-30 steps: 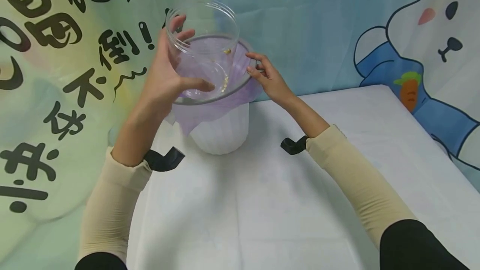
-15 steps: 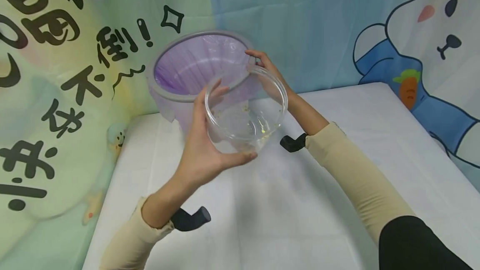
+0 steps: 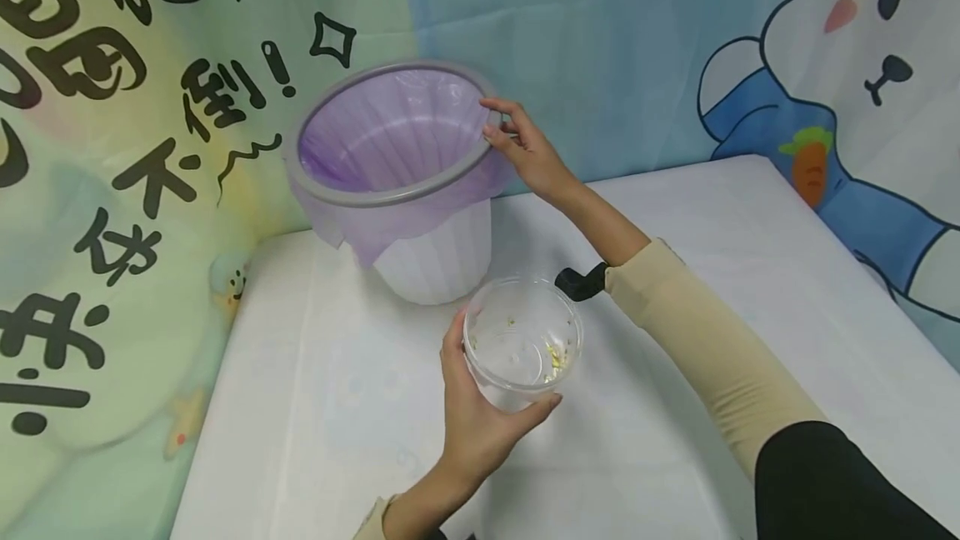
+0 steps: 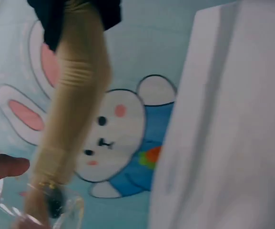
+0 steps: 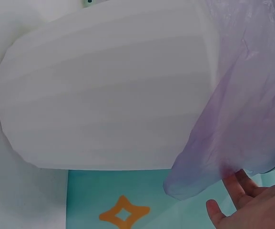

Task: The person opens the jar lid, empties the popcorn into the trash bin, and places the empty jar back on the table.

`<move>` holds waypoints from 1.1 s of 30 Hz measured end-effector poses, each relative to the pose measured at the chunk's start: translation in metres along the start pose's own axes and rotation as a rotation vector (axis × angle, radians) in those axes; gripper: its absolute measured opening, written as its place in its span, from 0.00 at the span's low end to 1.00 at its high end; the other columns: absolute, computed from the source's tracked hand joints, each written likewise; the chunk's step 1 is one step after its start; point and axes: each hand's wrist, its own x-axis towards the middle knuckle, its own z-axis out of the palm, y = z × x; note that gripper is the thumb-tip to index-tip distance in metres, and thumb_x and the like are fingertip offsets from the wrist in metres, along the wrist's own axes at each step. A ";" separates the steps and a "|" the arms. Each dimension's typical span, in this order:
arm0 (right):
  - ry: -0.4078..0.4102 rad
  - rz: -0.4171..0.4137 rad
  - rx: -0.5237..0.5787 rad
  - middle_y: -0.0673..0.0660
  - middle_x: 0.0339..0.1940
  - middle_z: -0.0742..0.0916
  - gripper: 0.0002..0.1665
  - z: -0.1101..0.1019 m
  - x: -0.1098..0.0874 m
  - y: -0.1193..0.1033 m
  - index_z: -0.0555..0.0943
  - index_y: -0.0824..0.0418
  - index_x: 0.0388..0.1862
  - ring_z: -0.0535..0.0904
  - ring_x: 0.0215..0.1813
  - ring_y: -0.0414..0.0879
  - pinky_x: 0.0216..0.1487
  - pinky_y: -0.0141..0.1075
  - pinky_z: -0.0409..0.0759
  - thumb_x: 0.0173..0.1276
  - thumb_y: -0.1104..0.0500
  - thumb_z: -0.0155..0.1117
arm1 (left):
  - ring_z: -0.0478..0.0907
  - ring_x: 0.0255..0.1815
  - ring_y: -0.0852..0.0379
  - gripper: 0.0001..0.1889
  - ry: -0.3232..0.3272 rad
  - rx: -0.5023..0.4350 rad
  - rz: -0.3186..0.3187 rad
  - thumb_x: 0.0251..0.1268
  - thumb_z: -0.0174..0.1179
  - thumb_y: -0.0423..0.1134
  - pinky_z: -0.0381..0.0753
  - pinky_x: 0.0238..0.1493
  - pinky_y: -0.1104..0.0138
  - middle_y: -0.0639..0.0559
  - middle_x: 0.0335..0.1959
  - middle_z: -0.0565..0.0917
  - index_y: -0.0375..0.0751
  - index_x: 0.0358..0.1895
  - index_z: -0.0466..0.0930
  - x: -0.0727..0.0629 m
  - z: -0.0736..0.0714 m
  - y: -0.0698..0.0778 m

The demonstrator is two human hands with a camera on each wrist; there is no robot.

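My left hand (image 3: 480, 427) grips a clear round plastic container (image 3: 521, 352) by its side, thumb at the near side and fingers round the left. Small yellow bits (image 3: 555, 357) cling inside it. In the left wrist view, the thumb (image 4: 8, 167) shows beside part of the container (image 4: 66, 210). My right hand (image 3: 531, 152) holds the right side of the rim of a white ribbed trash can (image 3: 442, 261). A purple bag (image 3: 405, 223) lines the can and folds out over its edge, under a grey ring (image 3: 375, 197).
A white-covered table (image 3: 375, 440) carries the trash can near its back left. Behind it hangs a printed cloth backdrop (image 3: 600, 48) with a cartoon bear and black lettering. Black mounts sit at the wrists.
My left hand has brought the container from above the trash can's opening down toward the near side, turning it mouth up. The right hand has stayed at the can's rim.
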 end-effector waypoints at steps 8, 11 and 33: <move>-0.008 -0.009 0.018 0.64 0.66 0.63 0.27 0.001 0.002 0.004 0.56 0.60 0.70 0.64 0.59 0.54 0.56 0.43 0.64 0.73 0.63 0.43 | 0.59 0.63 0.43 0.58 0.038 0.073 -0.104 0.32 0.77 0.43 0.63 0.56 0.46 0.51 0.65 0.58 0.47 0.70 0.47 -0.028 0.029 -0.050; -0.006 -0.014 0.015 0.61 0.67 0.63 0.27 0.001 0.002 0.004 0.57 0.58 0.70 0.65 0.59 0.52 0.56 0.42 0.64 0.73 0.62 0.43 | 0.60 0.62 0.43 0.58 0.046 0.092 -0.092 0.32 0.77 0.43 0.63 0.54 0.45 0.49 0.65 0.58 0.43 0.70 0.48 -0.034 0.036 -0.064; -0.003 0.003 0.045 0.63 0.64 0.62 0.27 0.005 0.000 0.002 0.55 0.54 0.71 0.62 0.59 0.52 0.59 0.43 0.61 0.74 0.58 0.41 | 0.62 0.62 0.43 0.59 0.016 0.145 -0.126 0.32 0.76 0.42 0.64 0.59 0.48 0.46 0.65 0.60 0.45 0.70 0.44 -0.052 0.049 -0.093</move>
